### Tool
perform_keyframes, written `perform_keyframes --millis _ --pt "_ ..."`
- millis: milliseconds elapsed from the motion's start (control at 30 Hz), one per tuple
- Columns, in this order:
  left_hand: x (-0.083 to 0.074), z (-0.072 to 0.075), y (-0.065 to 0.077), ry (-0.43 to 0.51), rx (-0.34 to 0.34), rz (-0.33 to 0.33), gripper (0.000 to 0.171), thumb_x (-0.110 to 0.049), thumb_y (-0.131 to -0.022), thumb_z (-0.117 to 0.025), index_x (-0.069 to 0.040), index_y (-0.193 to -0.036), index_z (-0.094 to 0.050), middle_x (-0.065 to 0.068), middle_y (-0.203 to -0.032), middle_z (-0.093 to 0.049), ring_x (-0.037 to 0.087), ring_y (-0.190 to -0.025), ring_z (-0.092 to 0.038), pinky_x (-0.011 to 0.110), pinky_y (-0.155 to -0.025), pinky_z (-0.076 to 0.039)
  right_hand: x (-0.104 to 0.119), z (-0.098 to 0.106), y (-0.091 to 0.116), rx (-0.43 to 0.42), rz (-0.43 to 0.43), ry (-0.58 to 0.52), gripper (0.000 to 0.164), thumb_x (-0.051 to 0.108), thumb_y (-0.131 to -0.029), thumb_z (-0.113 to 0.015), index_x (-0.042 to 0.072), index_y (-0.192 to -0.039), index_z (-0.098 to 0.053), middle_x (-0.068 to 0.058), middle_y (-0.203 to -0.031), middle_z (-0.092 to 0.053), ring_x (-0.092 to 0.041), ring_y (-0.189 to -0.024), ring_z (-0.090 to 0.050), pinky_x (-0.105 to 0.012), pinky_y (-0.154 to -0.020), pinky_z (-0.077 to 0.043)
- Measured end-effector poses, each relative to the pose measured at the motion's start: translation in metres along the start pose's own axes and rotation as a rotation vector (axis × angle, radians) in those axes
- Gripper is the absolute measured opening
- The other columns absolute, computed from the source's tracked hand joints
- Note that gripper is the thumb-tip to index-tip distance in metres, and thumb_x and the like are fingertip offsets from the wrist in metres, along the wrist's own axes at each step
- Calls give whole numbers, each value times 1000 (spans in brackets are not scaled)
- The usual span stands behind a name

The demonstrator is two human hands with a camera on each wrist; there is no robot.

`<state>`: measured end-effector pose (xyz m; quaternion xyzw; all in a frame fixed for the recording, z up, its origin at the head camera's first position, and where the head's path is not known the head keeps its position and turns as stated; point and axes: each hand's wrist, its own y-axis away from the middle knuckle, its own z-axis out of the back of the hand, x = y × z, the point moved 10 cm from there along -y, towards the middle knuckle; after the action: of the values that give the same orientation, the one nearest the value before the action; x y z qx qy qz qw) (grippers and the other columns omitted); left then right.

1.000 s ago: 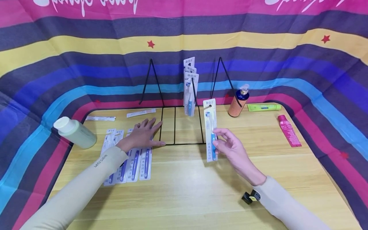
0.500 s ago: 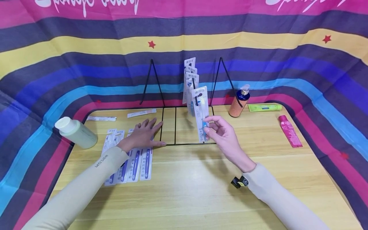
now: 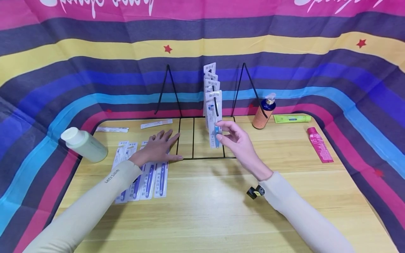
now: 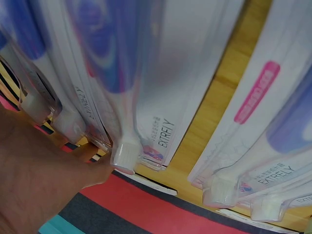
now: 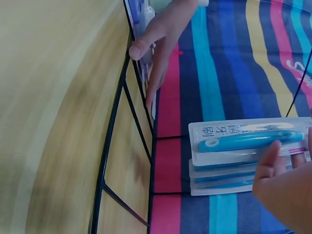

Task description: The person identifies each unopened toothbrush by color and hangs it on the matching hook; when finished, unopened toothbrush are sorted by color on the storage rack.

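My right hand [image 3: 238, 142] pinches the lower part of a blue toothbrush in its blister pack [image 3: 213, 121] between thumb and fingers. The black hook [image 3: 216, 107] passes through the top of the pack, and its end shows in front of the card. Several more packed toothbrushes [image 3: 210, 67] hang behind it; in the right wrist view, blue handles [image 5: 226, 178] show below the held pack [image 5: 248, 141]. My left hand [image 3: 158, 147], fingers spread, rests at the left edge of the wire rack [image 3: 193, 140]. It partly covers several packed purple toothbrushes [image 3: 161, 181] lying on the table.
A pale green bottle [image 3: 87, 144] lies at the left, near two white packs [image 3: 156, 123]. Behind the right side of the rack stands an orange pump bottle [image 3: 262, 116], with a green tube [image 3: 292, 118] and a pink tube [image 3: 319, 144] farther right. Striped cloth [image 3: 126, 80] surrounds the table.
My right hand has carried the blue toothbrush pack left and back, from beside the hook onto it. The left hand has stayed in place.
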<state>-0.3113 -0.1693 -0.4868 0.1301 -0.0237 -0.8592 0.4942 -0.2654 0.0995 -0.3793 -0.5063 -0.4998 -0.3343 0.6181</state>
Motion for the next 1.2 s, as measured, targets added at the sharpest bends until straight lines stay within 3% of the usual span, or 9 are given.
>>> perform_keyframes --millis 233,367,500,633,767,900,1033,1200 --pt "-1 2 2 11 -5 -4 109 -76 -96 -65 -15 -176 -22 23 -179 -16 55 -161 -15 79 -120 -19 -11 7 -12 -34 6 -16 37 1 -103 -70 -3 -139 -60 -16 -140 -63 -36 -129 -59 -36 -99 -55" --pt "-1 2 1 15 -4 -1 109 -76 -96 -66 -15 -176 -22 23 -179 -16 55 -160 -15 79 -121 -19 -21 21 -12 -52 12 -4 37 -1 -103 -69 -7 -138 -59 -20 -141 -63 -33 -131 -59 -34 -103 -53" --pt "-1 2 0 13 3 2 110 -77 -96 -65 -15 -176 -21 23 -179 -16 55 -160 -15 79 -121 -19 -38 38 -10 -28 -38 44 39 0 -104 -68 -9 -140 -57 -26 -144 -59 -36 -131 -59 -36 -108 -52" --pt "0 2 1 18 6 2 111 -77 -95 -66 -16 -176 -21 23 -179 -15 55 -160 -14 79 -121 -18 -61 55 -4 68 -156 237 54 11 -105 -70 -7 -152 -49 -27 -157 -49 -43 -144 -49 -52 -119 -42" --pt "-2 4 1 24 -5 -4 111 -77 -95 -67 -14 -176 -22 24 -179 -16 56 -160 -16 79 -121 -18 -87 69 6 207 -293 544 90 37 -103 -77 4 -171 -27 -22 -174 -27 -44 -158 -29 -66 -124 -28" --pt "-4 8 5 34 -34 -2 110 -75 -95 -68 -11 -175 -25 27 -177 -20 56 -159 -19 78 -122 -18 -106 78 12 320 -361 805 114 63 -97 -75 7 -175 -14 -22 -180 -12 -45 -164 -11 -73 -125 -11" --pt "-5 16 14 74 -100 16 107 -70 -96 -70 -8 -173 -29 29 -175 -24 56 -159 -20 77 -123 -16 -111 82 16 394 -376 950 119 72 -96 -69 6 -175 -10 -23 -180 -3 -48 -164 4 -78 -122 2" --pt "2 25 34 201 -170 82 104 -66 -98 -71 -9 -174 -27 28 -176 -21 55 -160 -15 78 -122 -14 -112 86 18 444 -377 1035 119 76 -95 -67 12 -177 -9 -19 -181 3 -46 -164 10 -79 -121 5"
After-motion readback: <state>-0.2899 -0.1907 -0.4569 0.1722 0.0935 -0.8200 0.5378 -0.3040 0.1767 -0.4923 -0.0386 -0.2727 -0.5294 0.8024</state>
